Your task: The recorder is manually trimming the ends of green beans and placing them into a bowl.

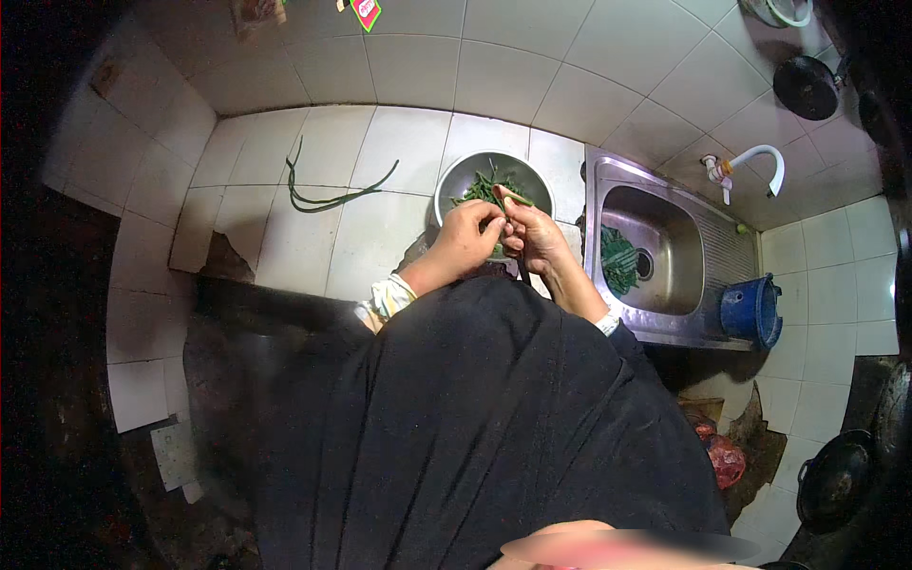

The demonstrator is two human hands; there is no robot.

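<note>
Both my hands meet over a metal bowl (445,189) that holds short cut pieces of green long beans (484,187). My right hand (538,239) is closed around long beans; a green length (520,200) sticks out at its fingertips, and a dark strand (524,271) hangs below the palm. The thumb and fingers of my left hand (467,239) pinch at the same spot, touching the right fingers. What lies between the fingertips is mostly hidden. Two or so whole long beans (335,203) lie curved on the white tiled counter (388,246) to the left.
On the right, a steel sink (670,249) holds a dark green bundle (618,260) beside its drain. A white tap (759,153) juts from the wall above it. A blue bucket (748,310) stands at the sink's right edge. Broken tile (228,256) marks the counter's left front edge.
</note>
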